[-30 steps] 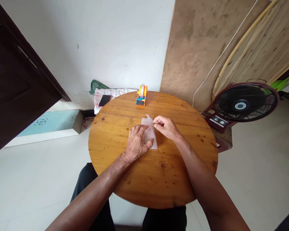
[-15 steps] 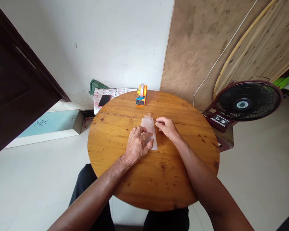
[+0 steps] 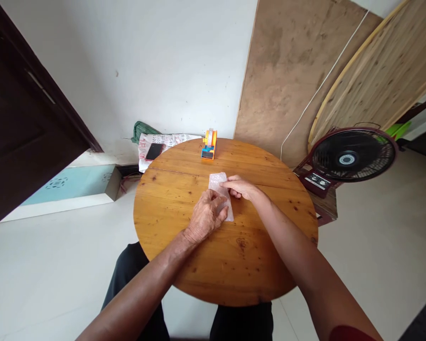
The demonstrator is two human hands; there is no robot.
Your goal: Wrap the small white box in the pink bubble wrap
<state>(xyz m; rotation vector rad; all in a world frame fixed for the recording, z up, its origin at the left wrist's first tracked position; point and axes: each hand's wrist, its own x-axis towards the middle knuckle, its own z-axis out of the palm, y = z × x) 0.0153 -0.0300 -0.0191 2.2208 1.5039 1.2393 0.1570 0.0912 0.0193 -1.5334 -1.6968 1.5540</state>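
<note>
A translucent whitish packet, looking like folded bubble wrap (image 3: 217,179), lies flat on the round wooden table (image 3: 170,203). My left hand (image 3: 206,213) rests over its lower left part, fingers apart and bent, pressing on it without gripping. From the right, my right hand (image 3: 240,186) reaches onto the packet's upper right edge, index finger stretched out on the surface and the other fingers curled under. Whether the packet holds anything inside cannot be made out.
An orange and blue tape dispenser (image 3: 208,146) stands at the table's far edge. Behind the left rim, a dark phone (image 3: 154,151) lies on a printed white sack (image 3: 144,142). A black fan (image 3: 351,158) stands to the right.
My right hand has moved left onto the packet, its index finger now extended. The small clear strip at the packet's top end no longer sticks up. My left hand stays on the packet.
</note>
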